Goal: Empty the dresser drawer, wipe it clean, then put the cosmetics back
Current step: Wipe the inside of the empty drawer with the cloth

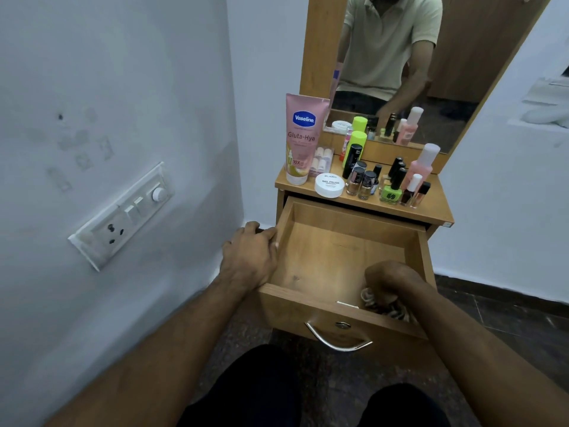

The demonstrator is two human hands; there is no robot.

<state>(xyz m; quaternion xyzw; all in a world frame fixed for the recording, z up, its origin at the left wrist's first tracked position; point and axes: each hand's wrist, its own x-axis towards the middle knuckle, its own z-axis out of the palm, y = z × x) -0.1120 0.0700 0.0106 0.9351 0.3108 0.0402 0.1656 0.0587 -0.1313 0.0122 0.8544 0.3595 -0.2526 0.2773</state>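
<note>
The wooden drawer [326, 251] stands pulled out with a bare bottom. My left hand [251, 257] grips its left side wall near the front. Inside the drawer at the front right corner, my right hand [391, 280] holds a striped cloth [385, 306] bunched against the bottom. The cosmetics stand on the dresser top [437, 208]: a pink Vaseline tube [300, 140], a white nail polish remover jar [329, 184], several nail polish bottles [391, 188], a pink bottle [420, 166] and a neon green bottle [354, 147].
A mirror [400, 63] rises behind the dresser top. A metal handle [337, 339] hangs on the drawer front. A wall with a switch and socket plate [123, 215] runs close on the left. My knees are below the drawer on a dark floor.
</note>
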